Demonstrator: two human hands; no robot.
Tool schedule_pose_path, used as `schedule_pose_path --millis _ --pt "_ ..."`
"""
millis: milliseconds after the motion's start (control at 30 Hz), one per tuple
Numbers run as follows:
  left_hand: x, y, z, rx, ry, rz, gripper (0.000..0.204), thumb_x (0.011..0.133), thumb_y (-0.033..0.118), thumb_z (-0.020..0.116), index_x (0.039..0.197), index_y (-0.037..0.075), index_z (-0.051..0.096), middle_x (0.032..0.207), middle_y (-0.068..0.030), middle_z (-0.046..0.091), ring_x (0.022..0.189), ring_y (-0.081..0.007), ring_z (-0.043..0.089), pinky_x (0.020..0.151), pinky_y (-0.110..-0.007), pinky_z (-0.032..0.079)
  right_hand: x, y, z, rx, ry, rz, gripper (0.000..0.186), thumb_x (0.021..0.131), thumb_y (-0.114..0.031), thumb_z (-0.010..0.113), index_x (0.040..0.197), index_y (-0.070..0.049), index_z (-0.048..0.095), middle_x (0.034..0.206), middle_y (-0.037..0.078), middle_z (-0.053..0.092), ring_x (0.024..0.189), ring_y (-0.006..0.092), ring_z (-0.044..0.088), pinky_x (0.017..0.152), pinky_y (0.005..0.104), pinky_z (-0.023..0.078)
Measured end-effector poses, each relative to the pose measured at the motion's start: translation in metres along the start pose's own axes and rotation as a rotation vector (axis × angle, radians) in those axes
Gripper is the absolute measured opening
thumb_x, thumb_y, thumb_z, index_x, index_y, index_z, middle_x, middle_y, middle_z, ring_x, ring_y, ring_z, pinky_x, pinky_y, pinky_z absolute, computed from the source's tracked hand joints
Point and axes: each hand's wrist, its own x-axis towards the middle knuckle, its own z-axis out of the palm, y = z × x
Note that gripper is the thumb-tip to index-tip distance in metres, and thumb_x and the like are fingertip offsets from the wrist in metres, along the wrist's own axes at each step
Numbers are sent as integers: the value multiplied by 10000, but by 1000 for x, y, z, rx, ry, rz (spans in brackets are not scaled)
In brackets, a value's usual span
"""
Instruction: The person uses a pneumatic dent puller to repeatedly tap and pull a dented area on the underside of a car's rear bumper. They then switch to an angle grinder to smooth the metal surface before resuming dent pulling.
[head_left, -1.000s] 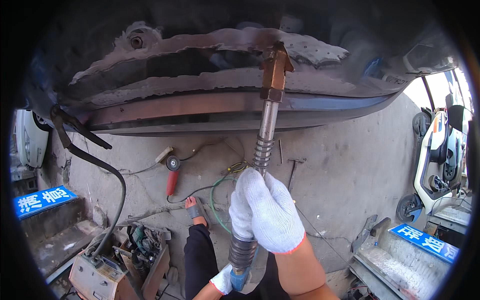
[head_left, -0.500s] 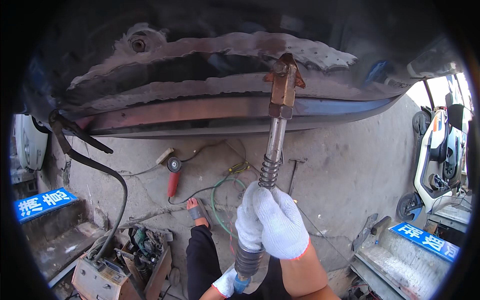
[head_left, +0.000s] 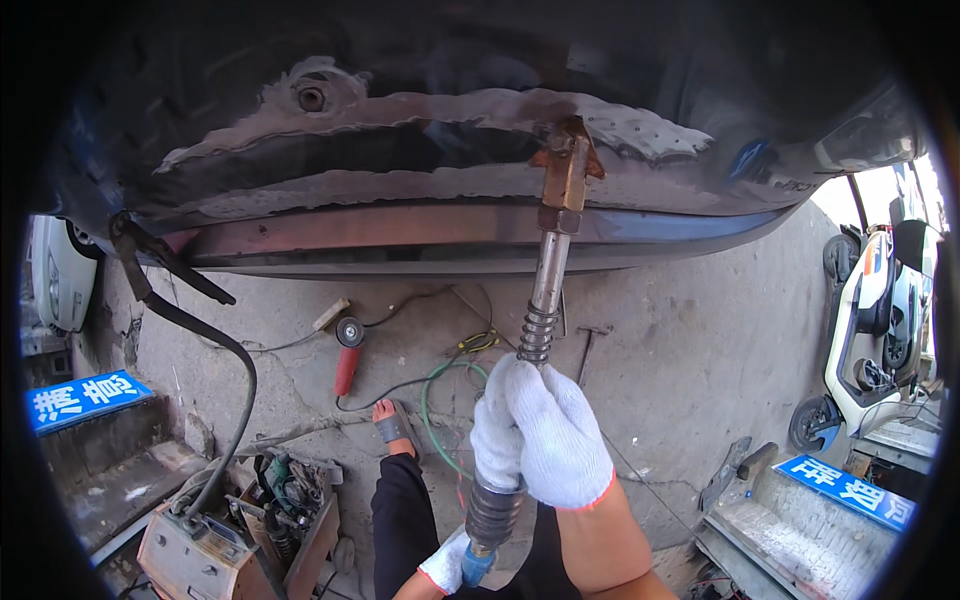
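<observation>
My right hand point(head_left: 565, 440), in a white knit glove, is wrapped round the shaft of a long dent puller point(head_left: 549, 275) below its coil spring. The puller's copper-coloured, angular tip rests against or just before the dark car panel point(head_left: 480, 150); exact contact is hard to tell. Bare grey-brown sanded patches and a round hole show on that panel. At the lower edge, my left hand point(head_left: 447, 563), also gloved, is closed at the puller's blue rear end, with its fingers partly hidden behind the tool.
A red angle grinder point(head_left: 346, 357) lies on the concrete beside cables, a green hose point(head_left: 432, 400) and a T-handled tool point(head_left: 590, 345). A black clamp point(head_left: 165, 260) on a thick cable hangs at the panel's left. Lower left stands a tool-filled metal box point(head_left: 210, 550); scooters point(head_left: 860, 330) stand right.
The view has shifted slightly, so the car panel sits a little lower at its middle and right. Both hands keep their hold, and the puller's tip stays at the same patch.
</observation>
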Motion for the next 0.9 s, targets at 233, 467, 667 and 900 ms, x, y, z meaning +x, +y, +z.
schedule_pose_path --millis 233,467,667,900 --pt "-4 3 6 -38 -30 -39 307 943 304 517 1010 12 587 786 -164 650 677 -272 643 568 -358 517 0 -4 -6 -21 -52 41 330 1011 -332 446 803 -76 454 578 28 439 464 131 409 442 276 352" --pt "4 -6 2 -56 -58 -70 308 943 305 522 1020 14 583 792 -161 649 682 -271 643 576 -358 519 -14 17 -12 -198 -125 153 165 932 -162 605 922 2 588 751 82 635 570 143 586 562 300 498" --pt "12 -11 2 -94 -78 -125 308 942 307 526 1030 16 579 797 -159 648 687 -269 643 583 -359 520 18 -41 2 -214 -151 125 155 894 -146 655 841 -8 607 616 63 617 528 109 585 504 247 472" --pt "23 -21 -10 -110 -106 -168 310 941 308 531 1040 18 575 803 -156 647 693 -268 643 591 -359 521 -25 5 -23 -518 -242 68 154 845 -28 642 981 -21 571 776 61 619 713 134 623 649 307 514"
